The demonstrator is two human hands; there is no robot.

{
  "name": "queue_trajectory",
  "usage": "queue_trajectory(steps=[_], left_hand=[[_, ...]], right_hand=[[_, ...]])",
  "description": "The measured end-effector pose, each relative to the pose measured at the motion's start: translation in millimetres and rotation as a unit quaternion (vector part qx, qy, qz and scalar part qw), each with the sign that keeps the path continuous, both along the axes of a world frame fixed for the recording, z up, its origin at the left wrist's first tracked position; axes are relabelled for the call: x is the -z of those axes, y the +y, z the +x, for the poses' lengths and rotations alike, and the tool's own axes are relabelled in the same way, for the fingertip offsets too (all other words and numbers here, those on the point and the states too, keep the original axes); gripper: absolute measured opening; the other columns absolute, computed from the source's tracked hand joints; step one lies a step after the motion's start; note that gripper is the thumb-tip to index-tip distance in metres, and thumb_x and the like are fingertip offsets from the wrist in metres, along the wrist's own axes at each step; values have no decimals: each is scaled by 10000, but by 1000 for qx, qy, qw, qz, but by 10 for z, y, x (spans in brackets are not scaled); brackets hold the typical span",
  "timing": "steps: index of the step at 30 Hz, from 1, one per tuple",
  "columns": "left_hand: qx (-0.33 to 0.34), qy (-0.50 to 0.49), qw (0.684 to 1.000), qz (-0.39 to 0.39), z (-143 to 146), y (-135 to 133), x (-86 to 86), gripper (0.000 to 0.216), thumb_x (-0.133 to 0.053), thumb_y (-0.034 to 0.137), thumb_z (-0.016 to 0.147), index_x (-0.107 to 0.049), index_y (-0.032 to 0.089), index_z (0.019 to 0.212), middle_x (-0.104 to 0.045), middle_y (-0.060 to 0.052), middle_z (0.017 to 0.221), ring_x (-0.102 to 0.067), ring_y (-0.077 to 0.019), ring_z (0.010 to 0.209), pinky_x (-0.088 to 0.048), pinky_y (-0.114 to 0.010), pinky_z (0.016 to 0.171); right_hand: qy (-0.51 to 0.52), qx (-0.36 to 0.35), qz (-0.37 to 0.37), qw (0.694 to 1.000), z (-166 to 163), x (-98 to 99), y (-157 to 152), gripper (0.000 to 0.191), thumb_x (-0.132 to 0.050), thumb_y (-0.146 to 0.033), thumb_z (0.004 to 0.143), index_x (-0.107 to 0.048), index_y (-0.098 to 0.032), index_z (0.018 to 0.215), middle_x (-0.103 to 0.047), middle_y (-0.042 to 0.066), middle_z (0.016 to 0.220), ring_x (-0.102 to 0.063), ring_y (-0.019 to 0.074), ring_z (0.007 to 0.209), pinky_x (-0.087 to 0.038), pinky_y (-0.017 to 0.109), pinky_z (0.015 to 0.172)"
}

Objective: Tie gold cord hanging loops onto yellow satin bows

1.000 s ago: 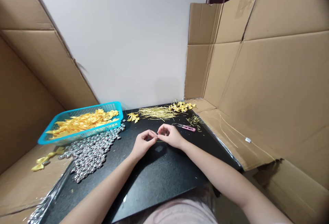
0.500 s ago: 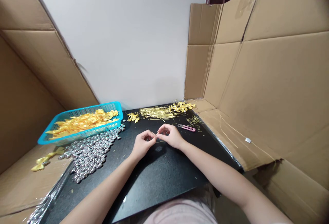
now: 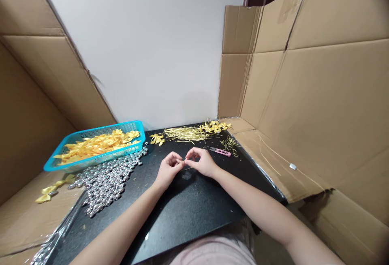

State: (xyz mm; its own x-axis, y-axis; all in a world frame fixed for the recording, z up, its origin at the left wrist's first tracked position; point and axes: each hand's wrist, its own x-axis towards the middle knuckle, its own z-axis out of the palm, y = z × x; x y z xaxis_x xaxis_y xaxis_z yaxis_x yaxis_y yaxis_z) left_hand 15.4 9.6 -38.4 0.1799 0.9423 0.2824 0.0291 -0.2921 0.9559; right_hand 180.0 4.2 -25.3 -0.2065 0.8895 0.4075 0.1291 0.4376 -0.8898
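1. Left hand (image 3: pixel 170 169): thumb and forefinger pinched on a thin gold cord (image 3: pixel 189 168), over the middle of the black bench (image 3: pixel 188 208).
2. Right hand (image 3: pixel 201 162): fingertips pinched on the same cord, meeting the left; detail between them too small to tell.
3. Blue plastic basket (image 3: pixel 106 155), far left, containing yellow ribbon pieces (image 3: pixel 97 145).
4. Silver beads (image 3: pixel 106 184), spread just in front of the basket.
5. Cut gold cords (image 3: pixel 185 134), heaped at the far edge, between two clusters of yellow bows (image 3: pixel 215 126).
6. Pink-handled thread snips (image 3: pixel 223 152), beyond the right hand, near tangled cord scraps (image 3: pixel 230 142).
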Motion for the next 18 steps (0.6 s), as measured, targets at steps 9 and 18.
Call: queue_trajectory(steps=[9, 18], left_hand=[[45, -19, 999, -12, -8, -9, -19, 360, -754, 380, 682, -473, 203, 819, -579, 67, 581, -492, -85, 507, -368, -199, 521], [73, -2, 996, -42, 6, -35, -35, 358, -775, 412, 656, -528, 193, 796, -611, 51, 581, -556, -111, 528, -428, -225, 548]], right_hand=[[1, 14, 7, 1000, 12, -6, 13, 54, -666, -219, 712, -621, -202, 737, -639, -12, 724, -505, 120, 609, -408, 260, 623], [4, 14, 4, 1000, 17, -25, 7, 49, -655, -213, 711, -615, -205, 737, -630, -12, 730, -507, 124, 622, -414, 261, 623]])
